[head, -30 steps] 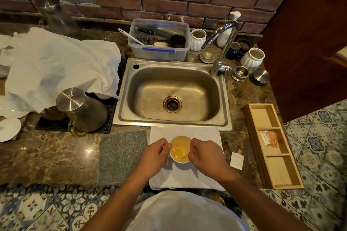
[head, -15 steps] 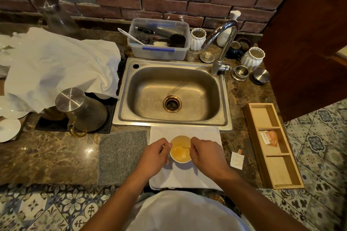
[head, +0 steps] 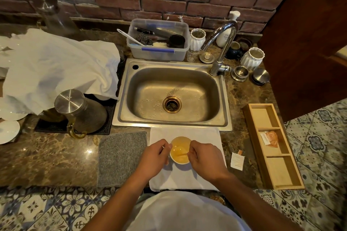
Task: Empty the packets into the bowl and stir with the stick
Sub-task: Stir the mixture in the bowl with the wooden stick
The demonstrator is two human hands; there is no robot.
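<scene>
Bowl [head: 180,149] (small, prob. ceramic, light, tippy) is sitting on white towel [head: 187,176] at tabletop's 6 o'clock. Left hand [head: 154,157] fingers are bracing its rim; right hand [head: 204,157] fingers are pinching thin stick [head: 181,154], stirring w/ light pressure.

One bowl [head: 180,149] sits with one stick [head: 181,154] in it, between two hands: the left hand [head: 154,157] and the right hand [head: 204,158]. One opened packet [head: 237,160] lies on the surface [head: 47,159]. One wooden tray [head: 272,144] has three compartments, with packets [head: 270,138] in the middle one; their number cannot be told. Two white ribbed cups [head: 197,39] stand near one tap [head: 222,47]. One sink [head: 172,93], two mats [head: 122,157], one kettle [head: 80,110].
</scene>
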